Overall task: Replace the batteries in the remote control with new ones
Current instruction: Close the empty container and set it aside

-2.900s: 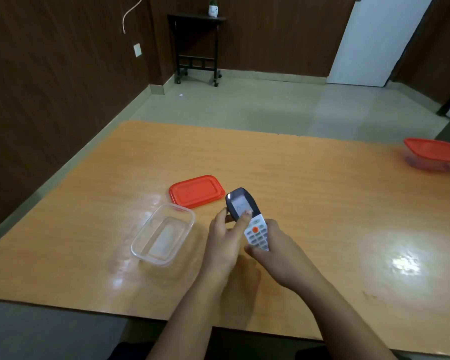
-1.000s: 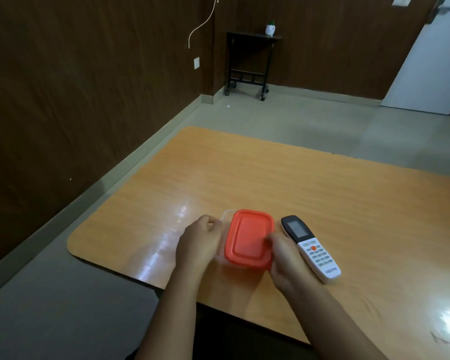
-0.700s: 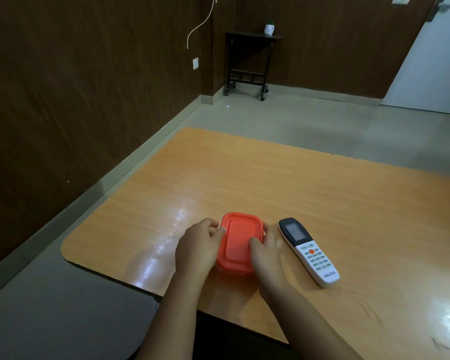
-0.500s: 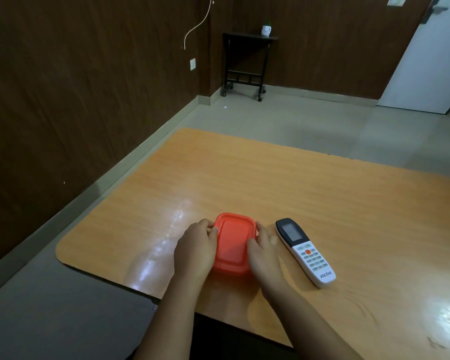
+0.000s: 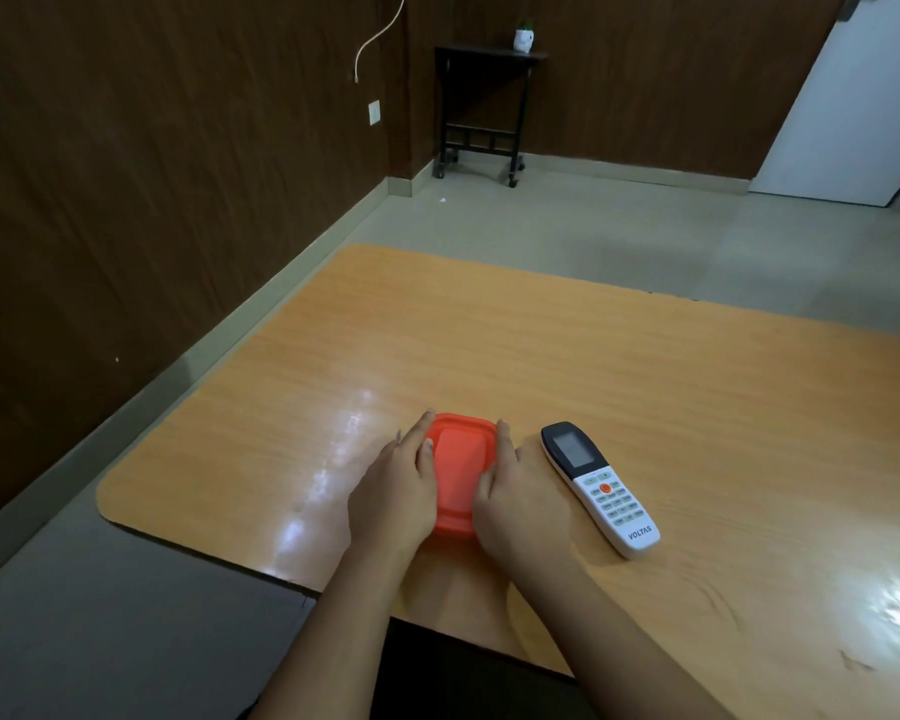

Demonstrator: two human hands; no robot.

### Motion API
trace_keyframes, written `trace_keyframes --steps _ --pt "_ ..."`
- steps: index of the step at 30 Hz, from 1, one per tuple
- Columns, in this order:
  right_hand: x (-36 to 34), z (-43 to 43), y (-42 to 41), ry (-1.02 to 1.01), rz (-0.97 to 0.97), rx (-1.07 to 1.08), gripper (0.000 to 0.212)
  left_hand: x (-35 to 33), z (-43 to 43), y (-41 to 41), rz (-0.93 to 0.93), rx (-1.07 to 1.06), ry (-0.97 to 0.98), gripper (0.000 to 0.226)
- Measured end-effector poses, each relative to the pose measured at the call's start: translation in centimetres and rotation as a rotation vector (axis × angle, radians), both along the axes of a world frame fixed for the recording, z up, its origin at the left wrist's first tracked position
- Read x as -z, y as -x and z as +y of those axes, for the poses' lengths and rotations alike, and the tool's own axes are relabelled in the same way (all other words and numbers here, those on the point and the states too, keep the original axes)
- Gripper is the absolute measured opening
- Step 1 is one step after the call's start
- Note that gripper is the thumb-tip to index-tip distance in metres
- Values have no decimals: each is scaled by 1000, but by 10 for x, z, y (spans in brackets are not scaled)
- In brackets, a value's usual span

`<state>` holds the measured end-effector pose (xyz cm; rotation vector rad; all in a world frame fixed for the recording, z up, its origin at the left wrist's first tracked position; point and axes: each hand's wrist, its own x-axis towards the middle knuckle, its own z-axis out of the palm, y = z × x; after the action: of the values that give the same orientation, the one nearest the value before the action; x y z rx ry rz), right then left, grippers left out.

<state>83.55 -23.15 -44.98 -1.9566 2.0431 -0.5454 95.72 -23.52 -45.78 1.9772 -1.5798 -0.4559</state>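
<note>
A white remote control [image 5: 601,489] with a dark screen end and an orange button lies face up on the wooden table [image 5: 593,366], untouched. Left of it sits a small container capped by an orange-red lid [image 5: 457,472]. My left hand [image 5: 393,493] presses on the lid's left edge with fingers flat. My right hand [image 5: 515,498] presses on its right edge, between container and remote. The container body is hidden under the lid and my hands. No batteries are visible.
The table's rounded left corner and front edge lie close to my hands. A dark wood wall runs along the left. A small black side table [image 5: 484,106] with a little pot stands in the far corner, a white door [image 5: 853,96] at the far right.
The remote went from both hands down onto the table. The orange lid was set on the container, and both hands have slid onto its edges, pressing it down.
</note>
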Motion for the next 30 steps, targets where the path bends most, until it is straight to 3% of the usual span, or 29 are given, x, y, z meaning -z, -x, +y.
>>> trace_keyframes --steps 4,10,14,16,18,22,25,30 --pt "-3 -3 -4 -88 144 -23 65 6 -4 -2 -187 16 18 45" --pt "-6 -4 -5 -137 153 -38 67 3 -5 -4 -197 30 -13 45" --pt "-1 0 1 -152 -99 -27 62 -9 -8 -8 -318 111 -86 49" --pt "2 4 11 -142 -289 8 61 -15 -3 -5 -364 100 -96 59" --pt "4 12 28 -101 -331 48 60 -18 7 4 -331 75 -125 74" --pt "13 49 48 -8 -36 -47 42 -15 18 25 -238 75 -272 111" --pt "27 71 45 62 91 -80 43 -19 20 18 -212 36 -195 109" --pt "32 74 49 89 93 -81 45 -35 24 -57 -128 -58 -103 102"
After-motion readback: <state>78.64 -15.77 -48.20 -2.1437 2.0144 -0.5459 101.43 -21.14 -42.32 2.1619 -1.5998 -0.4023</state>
